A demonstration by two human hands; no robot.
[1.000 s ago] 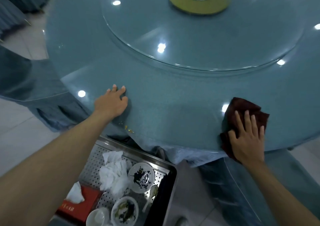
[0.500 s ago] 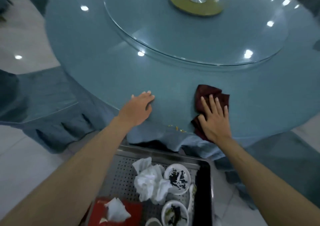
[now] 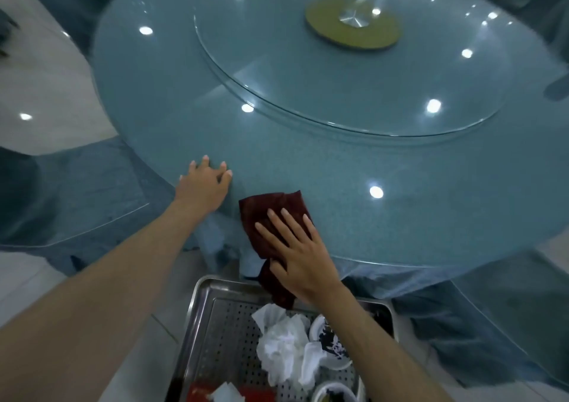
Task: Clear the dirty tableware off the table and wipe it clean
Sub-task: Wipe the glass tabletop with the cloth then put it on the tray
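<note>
Below the near edge of the round blue glass-topped table (image 3: 308, 161), a perforated steel tray (image 3: 221, 334) holds crumpled white napkins (image 3: 283, 346) and dirty bowls (image 3: 331, 347). Right hand (image 3: 303, 257) presses the dark red cloth (image 3: 271, 217) flat at that edge, fingers spread; left hand (image 3: 203, 186) rests just left, fingers loosely open.

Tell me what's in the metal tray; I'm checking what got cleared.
Crumpled white napkins, a dirty patterned dish, another bowl and something red lie in the tray. The forearm covers the rest.
</note>
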